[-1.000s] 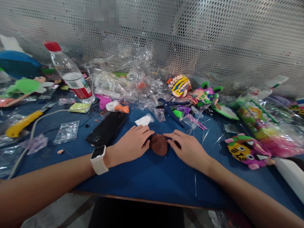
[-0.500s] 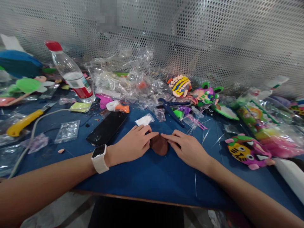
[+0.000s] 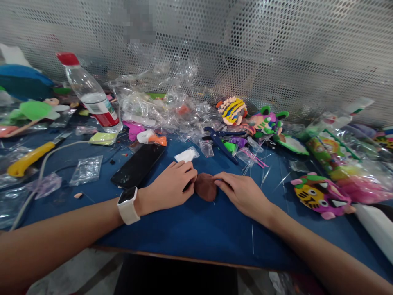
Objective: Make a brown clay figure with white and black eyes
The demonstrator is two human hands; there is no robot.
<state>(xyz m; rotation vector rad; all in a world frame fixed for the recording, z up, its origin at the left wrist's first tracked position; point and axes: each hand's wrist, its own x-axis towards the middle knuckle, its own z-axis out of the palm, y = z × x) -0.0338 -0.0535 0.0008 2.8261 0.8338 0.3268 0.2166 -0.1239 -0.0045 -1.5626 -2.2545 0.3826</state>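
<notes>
A flattened round piece of brown modelling clay [image 3: 205, 187] lies on the blue tabletop between my hands. My left hand [image 3: 173, 184], with a white-banded watch on its wrist, has its fingers curled and closed at the clay's left edge. Opposite it, my right hand [image 3: 245, 192] pinches the right edge between thumb and fingertips. Just behind my left hand are a small clear packet with white contents [image 3: 187, 155] and a black phone [image 3: 138, 166].
Blue-handled scissors [image 3: 221, 143] and clear plastic wrappers [image 3: 172, 108] lie farther back, before a perforated metal panel. A bottle [image 3: 92, 96] and a yellow utility knife [image 3: 30, 159] are on the left. A colourful clay animal face [image 3: 321, 196] lies at right.
My left fingers have drawn back from the clay's top edge and curled at its left side. My right fingertips have shifted slightly right, uncovering more of the clay.
</notes>
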